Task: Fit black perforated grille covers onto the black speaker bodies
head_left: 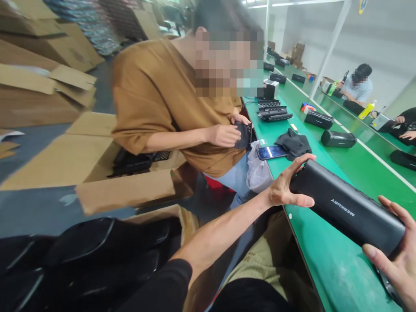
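A long black speaker (344,203) with "MERKURY" lettered on its face is held by its two ends above the green bench. My left hand (290,186) wraps the far left end, thumb on the front face. Around the near right end, the fingers and thumb of my right hand (396,255) are closed. Under my right wrist lies a dark object (388,286), mostly hidden, whose kind I cannot make out. A black cloth (294,144) and a phone (272,152) rest on the bench beyond my left hand.
A co-worker in a brown shirt (156,91) sits at my left, handling a dark piece (243,135). Black casings (273,112) and more speakers (338,138) stand along the bench (341,268). Open cardboard boxes (126,190) and shiny black items (84,247) fill the left side.
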The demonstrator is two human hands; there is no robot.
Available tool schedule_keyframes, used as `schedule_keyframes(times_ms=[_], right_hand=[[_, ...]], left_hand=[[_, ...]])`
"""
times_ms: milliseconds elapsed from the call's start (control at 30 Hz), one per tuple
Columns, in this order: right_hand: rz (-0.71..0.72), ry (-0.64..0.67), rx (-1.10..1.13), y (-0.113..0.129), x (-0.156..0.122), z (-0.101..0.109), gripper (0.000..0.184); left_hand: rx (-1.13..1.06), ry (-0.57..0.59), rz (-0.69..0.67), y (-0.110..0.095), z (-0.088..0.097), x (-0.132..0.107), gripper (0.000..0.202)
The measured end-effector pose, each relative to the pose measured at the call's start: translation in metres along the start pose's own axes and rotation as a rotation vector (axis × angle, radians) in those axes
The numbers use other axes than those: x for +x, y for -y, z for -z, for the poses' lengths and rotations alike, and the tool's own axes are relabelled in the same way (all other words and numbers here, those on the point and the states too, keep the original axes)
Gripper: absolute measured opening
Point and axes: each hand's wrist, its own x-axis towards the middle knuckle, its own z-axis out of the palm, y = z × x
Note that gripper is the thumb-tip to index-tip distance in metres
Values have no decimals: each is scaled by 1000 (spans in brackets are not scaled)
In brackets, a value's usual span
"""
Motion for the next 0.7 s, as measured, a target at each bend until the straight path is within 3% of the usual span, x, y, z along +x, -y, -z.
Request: schedule_keyframes(times_ms=[167, 367, 467, 567, 700], right_hand=[[75, -50, 25, -7, 2, -4, 82], [35, 14, -59, -23, 12, 5, 95], [51, -41, -84, -19, 9, 4, 103], [82, -96, -91, -11, 5, 3, 99], [42, -138, -91, -6, 4, 6, 99]], left_hand=[[-2, -39, -47, 7, -1, 2, 116], [89, -30, 18, 3, -10, -2, 112], [182, 2, -56, -1, -10, 0, 117], [166, 39, -51, 1, -10, 5, 124], [180, -10, -57, 6, -19, 8, 130]])
